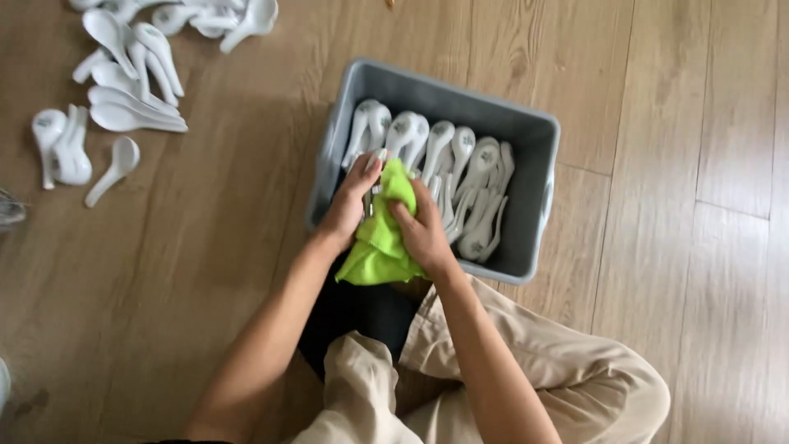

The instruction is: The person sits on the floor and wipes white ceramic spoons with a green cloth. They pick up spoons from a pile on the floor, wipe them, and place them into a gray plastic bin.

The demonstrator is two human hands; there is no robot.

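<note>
Both hands meet over the near left corner of a grey plastic tub (526, 131). My left hand (349, 205) holds a white ceramic spoon (374, 160), of which only the tip shows, wrapped in a bright green cloth (380, 238). My right hand (421, 230) presses the cloth against that spoon. Inside the tub a row of white soup spoons (460, 177) lies side by side, bowls toward the far wall.
A loose heap of white spoons (123, 82) lies on the wooden floor (682, 164) at the upper left. My legs in beige trousers (534, 370) are folded below the tub. A grey object (10, 210) pokes in at the left edge.
</note>
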